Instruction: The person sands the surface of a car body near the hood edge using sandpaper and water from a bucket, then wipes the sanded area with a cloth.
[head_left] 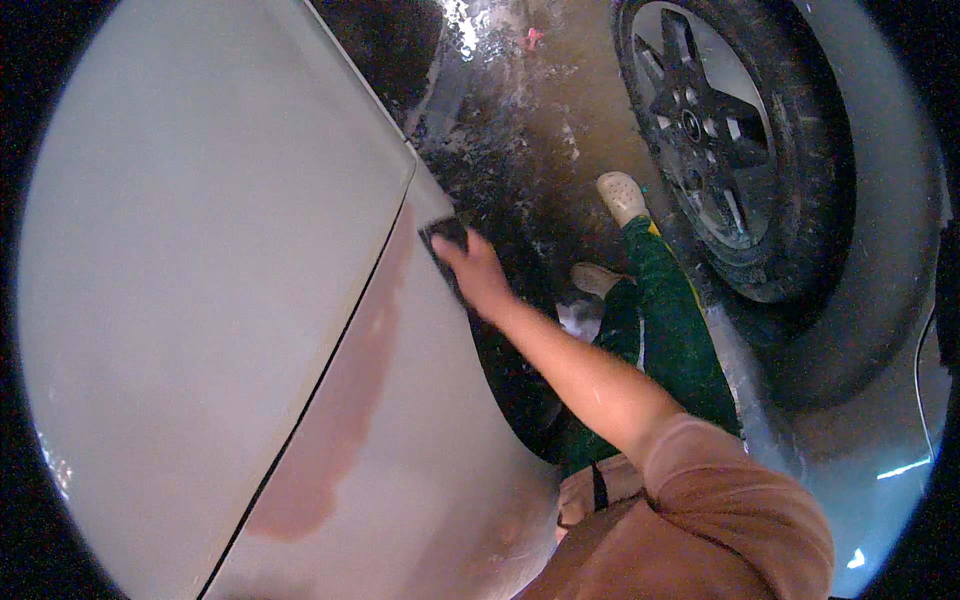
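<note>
My right hand (478, 275) is closed around a dark, flat block (446, 240), perhaps a sanding block, and presses it against the edge of a pale grey car body panel (440, 400). The thumb lies across the block, and the hand is slightly blurred. Beside it, a reddish-brown patch (345, 430) with uneven edges runs along the panel next to a dark seam. Across that seam lies a wider, smooth grey panel (210, 250). My left hand does not show.
A wheel with a black tyre and spoked rim (690, 125) stands at the right, set in a grey car body (895, 200). The floor (540, 100) between is wet and stained. My legs in green trousers (670, 330) and pale clogs (622, 197) stand there.
</note>
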